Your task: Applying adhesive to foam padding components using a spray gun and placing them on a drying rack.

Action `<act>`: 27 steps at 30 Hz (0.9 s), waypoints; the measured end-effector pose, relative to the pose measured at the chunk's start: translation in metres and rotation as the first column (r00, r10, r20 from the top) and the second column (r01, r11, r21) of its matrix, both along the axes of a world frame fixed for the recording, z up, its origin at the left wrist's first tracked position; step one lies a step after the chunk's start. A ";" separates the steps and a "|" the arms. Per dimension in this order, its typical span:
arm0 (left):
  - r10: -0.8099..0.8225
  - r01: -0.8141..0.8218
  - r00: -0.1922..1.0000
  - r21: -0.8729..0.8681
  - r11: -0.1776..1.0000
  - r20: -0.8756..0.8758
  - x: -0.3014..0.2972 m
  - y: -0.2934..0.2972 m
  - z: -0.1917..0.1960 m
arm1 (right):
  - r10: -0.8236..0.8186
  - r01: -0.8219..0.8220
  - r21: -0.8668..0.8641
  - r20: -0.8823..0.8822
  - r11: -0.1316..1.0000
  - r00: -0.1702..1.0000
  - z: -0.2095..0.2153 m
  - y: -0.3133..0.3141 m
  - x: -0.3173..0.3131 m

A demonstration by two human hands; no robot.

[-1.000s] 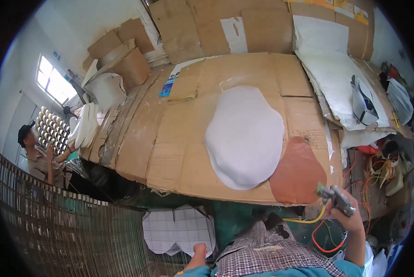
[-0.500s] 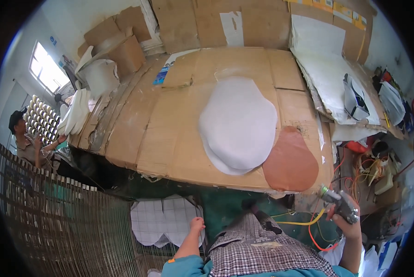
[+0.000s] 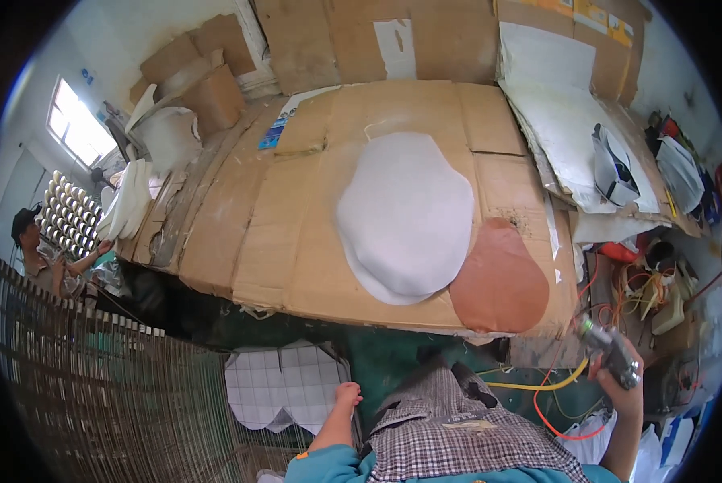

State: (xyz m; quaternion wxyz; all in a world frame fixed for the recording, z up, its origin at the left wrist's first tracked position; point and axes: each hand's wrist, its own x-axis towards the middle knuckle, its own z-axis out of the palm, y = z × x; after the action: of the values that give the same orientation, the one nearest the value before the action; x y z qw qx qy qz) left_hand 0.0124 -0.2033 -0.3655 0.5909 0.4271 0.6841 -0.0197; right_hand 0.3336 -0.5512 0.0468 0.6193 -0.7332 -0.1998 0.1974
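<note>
My right hand (image 3: 627, 390) grips a spray gun (image 3: 612, 352) beyond the near right corner of the table; its nozzle points up and to the left. A yellow hose (image 3: 538, 385) runs close by it. Held low at the waist, my left hand (image 3: 347, 394) is closed, and what it may hold is hidden. It hovers beside a pale sheet with a grid pattern (image 3: 280, 386), apart from it. Pale grey, rounded flat pieces (image 3: 409, 209) lie stacked, slightly offset, on the table. A reddish-brown rounded piece (image 3: 501, 282) lies against their lower right edge.
Cardboard covers the table (image 3: 216, 241). A wire rack (image 3: 95, 378) stands at the lower left. Beyond it, another person (image 3: 43, 249) works near white curved pieces (image 3: 127, 201). A white-and-dark strapped object (image 3: 614, 165) rests on the right-hand shelf; orange hoses tangle below.
The spray gun in my right hand has moved a little right and down, away from the table. The view has shifted slightly; the pieces on the table keep their arrangement.
</note>
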 end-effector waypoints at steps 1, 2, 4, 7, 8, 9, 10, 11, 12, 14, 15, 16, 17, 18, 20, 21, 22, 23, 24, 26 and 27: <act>0.006 -0.006 1.000 0.006 1.000 0.005 0.005 -0.001 0.000 | 0.088 -0.090 -0.052 -0.037 0.995 0.995 0.000 -0.008 0.002; 0.004 -0.005 1.000 0.006 1.000 0.019 0.010 -0.001 0.000 | 0.219 -0.218 -0.114 0.003 0.969 0.976 0.002 -0.010 0.004; 0.002 -0.002 0.999 0.010 1.000 0.033 0.019 -0.001 -0.001 | 0.267 -0.268 -0.036 -0.030 0.963 0.963 -0.001 -0.005 0.003; -0.067 0.063 0.994 0.043 0.997 0.085 0.018 -0.006 -0.004 | 0.168 -0.163 0.087 -0.049 0.983 0.985 -0.004 0.017 -0.002; -0.082 0.082 0.996 0.023 0.996 0.043 0.019 -0.007 -0.004 | 0.080 -0.071 0.156 -0.054 0.985 0.995 -0.005 0.022 0.000; -0.100 0.100 0.995 0.002 0.995 0.000 0.020 -0.008 -0.005 | 0.077 -0.068 0.160 -0.050 0.985 0.996 -0.004 0.019 0.001; -0.102 0.102 0.995 0.007 0.995 0.000 0.020 -0.010 -0.005 | 0.075 -0.068 0.129 -0.051 0.989 0.996 -0.003 0.014 0.004; -0.100 0.100 0.995 -0.001 0.995 -0.018 0.020 -0.011 -0.005 | 0.071 -0.066 0.098 -0.053 0.993 0.996 -0.002 0.008 0.007; -0.099 0.099 0.994 -0.009 0.995 -0.036 0.020 -0.010 -0.005 | 0.143 -0.143 0.073 0.002 0.987 0.990 -0.004 0.003 0.010; -0.103 0.102 0.994 -0.009 0.995 -0.046 0.014 -0.008 -0.009 | 0.126 -0.126 0.058 0.011 0.990 0.992 0.000 0.000 0.007; -0.101 0.100 0.994 -0.010 0.995 -0.051 0.010 -0.008 -0.010 | 0.115 -0.116 0.041 0.023 0.992 0.993 0.002 -0.001 0.005; -0.103 0.103 0.993 -0.006 0.995 -0.051 0.010 -0.007 -0.011 | 0.004 -0.003 0.038 -0.025 0.999 1.000 0.007 0.000 0.002; -0.084 0.083 0.995 -0.026 0.996 -0.060 0.008 -0.008 -0.011 | 0.003 -0.002 0.042 -0.025 0.999 1.000 0.008 -0.001 0.003; -0.063 0.059 0.996 -0.045 0.997 -0.070 0.007 -0.008 -0.010 | 0.005 -0.005 0.006 -0.026 1.000 1.000 0.009 -0.005 0.006; -0.047 0.046 0.998 -0.036 0.998 -0.041 0.015 -0.010 -0.004 | 0.073 -0.075 -0.052 -0.042 0.996 0.996 0.008 -0.015 0.010; -0.033 0.033 0.999 -0.030 0.999 -0.012 0.019 -0.010 0.000 | 0.078 -0.080 -0.049 -0.042 0.996 0.996 0.005 -0.014 0.007; -0.027 0.027 1.000 -0.027 0.999 -0.011 0.024 -0.010 0.003 | 0.182 -0.183 -0.036 -0.014 0.982 0.983 0.001 -0.013 0.007; -0.008 0.008 1.000 -0.003 1.000 0.013 0.030 -0.009 0.006 | 0.283 -0.283 -0.025 0.016 0.959 0.959 -0.001 -0.010 0.006; 0.009 -0.010 0.999 0.020 1.000 0.037 0.034 -0.008 0.009 | 0.246 -0.242 0.047 -0.088 0.969 0.965 0.001 0.002 0.000; 0.008 -0.010 0.998 0.039 0.999 0.062 0.042 -0.004 0.015 | 0.228 -0.220 0.105 -0.074 0.970 0.971 -0.011 0.021 0.006; 0.001 -0.006 0.997 0.056 0.998 0.083 0.048 -0.002 0.018 | 0.204 -0.192 0.162 -0.065 0.968 0.977 -0.017 0.030 0.010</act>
State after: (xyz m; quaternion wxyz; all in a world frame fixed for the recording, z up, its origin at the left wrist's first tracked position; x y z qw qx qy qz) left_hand 0.0605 -0.2052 -0.3476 0.6065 0.4428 0.6602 0.0181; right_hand 0.3439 -0.5216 0.0297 0.6591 -0.6507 -0.2615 0.2717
